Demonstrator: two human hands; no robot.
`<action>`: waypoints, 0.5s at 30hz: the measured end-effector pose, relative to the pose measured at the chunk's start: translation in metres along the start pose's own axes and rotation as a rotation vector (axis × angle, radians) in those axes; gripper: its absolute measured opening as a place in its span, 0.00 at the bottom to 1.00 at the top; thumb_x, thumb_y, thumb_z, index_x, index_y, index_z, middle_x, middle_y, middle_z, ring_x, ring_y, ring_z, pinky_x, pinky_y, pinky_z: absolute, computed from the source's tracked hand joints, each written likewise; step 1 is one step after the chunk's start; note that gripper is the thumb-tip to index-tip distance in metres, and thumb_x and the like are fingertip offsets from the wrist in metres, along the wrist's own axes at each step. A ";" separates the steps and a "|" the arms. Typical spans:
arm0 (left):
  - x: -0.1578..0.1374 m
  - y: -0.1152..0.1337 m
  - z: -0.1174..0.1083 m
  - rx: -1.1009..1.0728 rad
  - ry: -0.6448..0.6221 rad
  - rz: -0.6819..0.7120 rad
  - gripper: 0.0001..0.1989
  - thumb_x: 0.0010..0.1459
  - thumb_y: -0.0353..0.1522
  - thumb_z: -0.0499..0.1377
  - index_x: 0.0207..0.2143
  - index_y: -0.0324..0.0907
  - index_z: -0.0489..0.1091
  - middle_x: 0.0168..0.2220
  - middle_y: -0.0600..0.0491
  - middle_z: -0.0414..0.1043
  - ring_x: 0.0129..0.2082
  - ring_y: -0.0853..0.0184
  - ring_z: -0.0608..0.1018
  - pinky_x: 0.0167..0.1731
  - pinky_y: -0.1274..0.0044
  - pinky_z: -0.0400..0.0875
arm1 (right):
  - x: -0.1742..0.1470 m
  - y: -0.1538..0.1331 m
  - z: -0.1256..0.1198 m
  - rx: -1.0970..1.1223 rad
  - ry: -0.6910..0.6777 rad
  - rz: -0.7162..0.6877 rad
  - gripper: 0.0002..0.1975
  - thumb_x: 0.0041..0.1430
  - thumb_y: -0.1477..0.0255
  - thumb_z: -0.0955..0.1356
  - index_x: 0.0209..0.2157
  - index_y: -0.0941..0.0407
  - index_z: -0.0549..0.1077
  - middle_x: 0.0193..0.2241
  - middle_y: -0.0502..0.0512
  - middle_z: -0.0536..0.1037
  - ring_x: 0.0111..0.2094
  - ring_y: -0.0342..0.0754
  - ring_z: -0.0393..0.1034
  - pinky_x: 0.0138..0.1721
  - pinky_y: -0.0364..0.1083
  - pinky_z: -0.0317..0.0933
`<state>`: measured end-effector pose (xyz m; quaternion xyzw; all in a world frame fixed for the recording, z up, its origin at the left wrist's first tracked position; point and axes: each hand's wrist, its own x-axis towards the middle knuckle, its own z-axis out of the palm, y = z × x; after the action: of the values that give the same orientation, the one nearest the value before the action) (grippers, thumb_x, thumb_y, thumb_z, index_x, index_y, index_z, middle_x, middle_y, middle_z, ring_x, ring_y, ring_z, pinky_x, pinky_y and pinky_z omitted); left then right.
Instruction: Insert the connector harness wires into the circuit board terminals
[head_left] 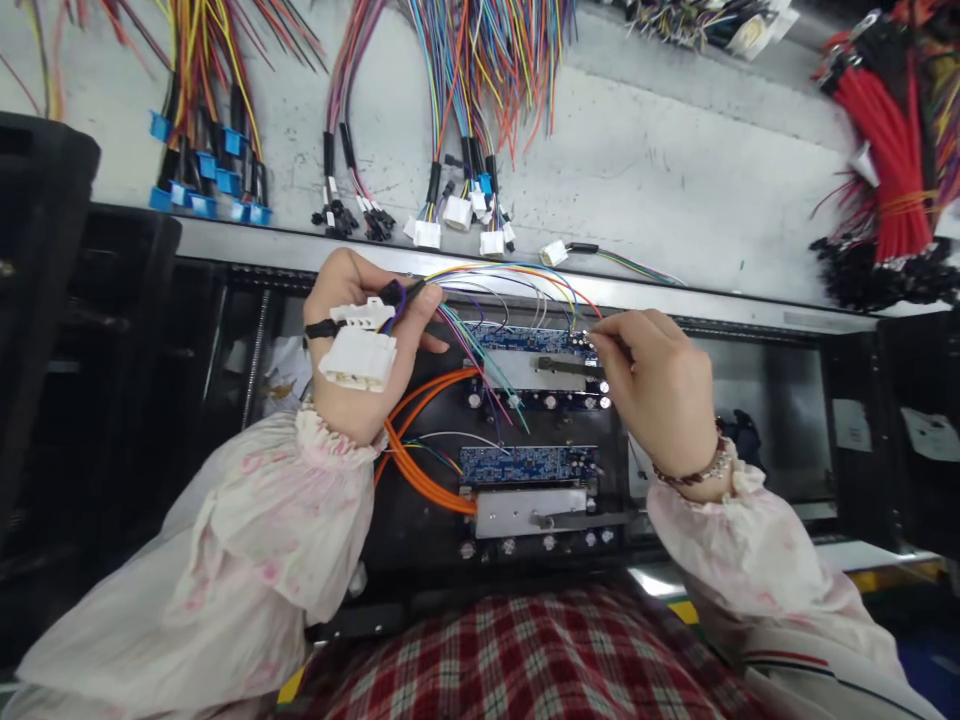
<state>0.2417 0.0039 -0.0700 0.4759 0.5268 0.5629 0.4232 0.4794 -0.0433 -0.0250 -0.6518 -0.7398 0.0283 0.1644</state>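
My left hand [375, 340] is closed around a wiring harness, whose white plug connectors [358, 360] rest against the palm. From the thumb and forefinger its thin coloured wires [510, 268] arch over to the right. Teal and purple wire ends [491, 375] dangle loose below. My right hand [652, 375] pinches the end of a wire at the right end of the upper blue circuit board [517, 338]; the wire tip is hidden by the fingers. Below lies a second circuit board [529, 464] with a silver metal plate [531, 512] and thick orange cables [424, 478] at its left.
On the grey bench behind lie harnesses with blue connectors [206, 185], others with white connectors [427, 234], and one single harness [600, 250]. A bundle of red wires [885, 150] is at the right. Black trays [82, 350] stand left, with a metal rail [262, 250] along the bench edge.
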 end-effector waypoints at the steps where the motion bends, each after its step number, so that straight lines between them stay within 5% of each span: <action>1: -0.001 0.001 0.000 0.003 -0.002 0.001 0.20 0.49 0.37 0.73 0.32 0.44 0.62 0.30 0.56 0.73 0.23 0.66 0.80 0.14 0.76 0.78 | -0.001 0.002 0.002 0.035 0.042 0.000 0.06 0.64 0.74 0.65 0.37 0.57 0.75 0.34 0.56 0.78 0.34 0.47 0.72 0.35 0.46 0.62; 15: 0.001 -0.002 0.001 -0.053 0.035 -0.025 0.19 0.45 0.32 0.74 0.29 0.45 0.64 0.27 0.58 0.74 0.18 0.70 0.78 0.12 0.82 0.75 | 0.001 0.006 0.026 0.149 0.035 0.041 0.05 0.59 0.75 0.66 0.35 0.55 0.75 0.31 0.50 0.81 0.32 0.45 0.76 0.32 0.44 0.63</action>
<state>0.2420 0.0050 -0.0718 0.4480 0.5249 0.5796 0.4334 0.4782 -0.0368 -0.0506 -0.6531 -0.7192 0.0753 0.2247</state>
